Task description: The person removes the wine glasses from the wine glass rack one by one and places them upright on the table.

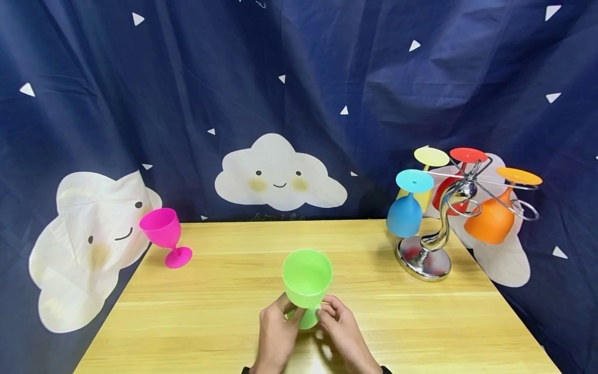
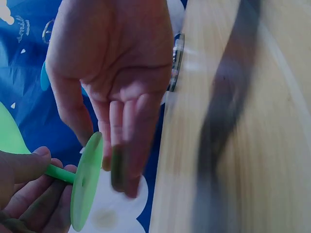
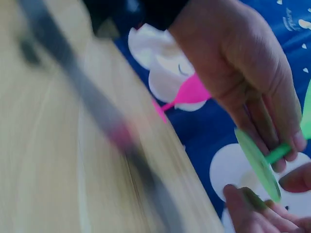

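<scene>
Pink goblet (image 1: 161, 228) well left of the fingers, upright on the bench (image 1: 210, 311). Left hand (image 1: 277, 328) with fingers clamped on green goblet (image 1: 307, 278) by its stem (image 2: 60, 174), probably as slimmest hold. Right hand (image 1: 342, 328) with fingers extended, apart from thumb, about its foot (image 2: 87, 182), perhaps for steadying. Farther right of fingers, inverted goblets (image 1: 404, 215) on chrome rack (image 1: 444, 226), likely hung by wide bases.

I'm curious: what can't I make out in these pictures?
Green plastic stemmed goblet: head view, bowl hides most of the stem; left wrist view, left edge cuts off bowl.
Inverted yellow plastic goblet: head view, bowl partly behind the inverted blue plastic goblet.
Inverted red plastic goblet: head view, bowl partly behind the curved chrome rack.
Dark sleeves: head view, cut off by the bottom edge.
Dark streak: left wrist view, too blurred to identify.
</scene>
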Demonstrator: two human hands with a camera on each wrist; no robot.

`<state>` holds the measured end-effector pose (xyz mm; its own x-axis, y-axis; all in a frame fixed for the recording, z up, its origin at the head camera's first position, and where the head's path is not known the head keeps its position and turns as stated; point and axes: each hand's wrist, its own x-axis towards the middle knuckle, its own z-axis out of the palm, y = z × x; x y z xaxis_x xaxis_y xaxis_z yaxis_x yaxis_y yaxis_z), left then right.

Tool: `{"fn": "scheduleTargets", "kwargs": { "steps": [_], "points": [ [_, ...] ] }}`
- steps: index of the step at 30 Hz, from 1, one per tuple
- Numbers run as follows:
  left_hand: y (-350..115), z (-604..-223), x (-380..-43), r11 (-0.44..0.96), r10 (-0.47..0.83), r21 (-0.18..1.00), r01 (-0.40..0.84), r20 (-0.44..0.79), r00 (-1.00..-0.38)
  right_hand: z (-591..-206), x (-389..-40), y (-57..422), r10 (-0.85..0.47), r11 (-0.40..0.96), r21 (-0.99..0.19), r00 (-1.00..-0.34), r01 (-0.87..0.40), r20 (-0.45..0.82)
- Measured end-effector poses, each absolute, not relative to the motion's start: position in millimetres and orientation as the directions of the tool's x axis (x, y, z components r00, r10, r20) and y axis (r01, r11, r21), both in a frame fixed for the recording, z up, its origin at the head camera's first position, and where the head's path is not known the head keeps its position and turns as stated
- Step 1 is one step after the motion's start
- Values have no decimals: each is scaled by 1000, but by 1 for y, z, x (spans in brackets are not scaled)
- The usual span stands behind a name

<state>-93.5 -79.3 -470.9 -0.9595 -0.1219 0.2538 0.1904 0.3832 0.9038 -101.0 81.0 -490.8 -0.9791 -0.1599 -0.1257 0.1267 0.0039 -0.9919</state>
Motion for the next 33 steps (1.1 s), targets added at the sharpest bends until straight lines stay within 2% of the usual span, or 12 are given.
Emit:
{"fn": "scheduleTargets", "kwargs": {
  "steps": [3,6,12,17,25,28,33],
  "points": [
    [-84,-468,-93,372,-148,911,178,247,-958,-488,-101,85,-109,236,-971,-994,-38,13],
    [-91,-466,-94,371,-176,913,168,247,-953,-484,-101,91,-62,489,-852,-982,-187,179],
    [-109,-462,-97,365,-219,920,140,231,-948,-474,-101,111,-92,732,-616,-938,-291,333],
    [-127,-462,-102,370,-259,922,116,222,-940,-471,-102,131,-130,823,-451,-887,-346,443],
    [-151,-467,-111,445,-296,891,95,246,-923,-475,-98,151,-179,876,-302,-836,-375,519],
    [-160,-471,-113,461,-293,885,66,222,-930,-478,-96,157,-202,881,-273,-829,-387,522],
    [-177,-481,-115,498,-299,867,-10,161,-940,-482,-90,164,-194,888,-285,-856,-360,479]
  ]
}}
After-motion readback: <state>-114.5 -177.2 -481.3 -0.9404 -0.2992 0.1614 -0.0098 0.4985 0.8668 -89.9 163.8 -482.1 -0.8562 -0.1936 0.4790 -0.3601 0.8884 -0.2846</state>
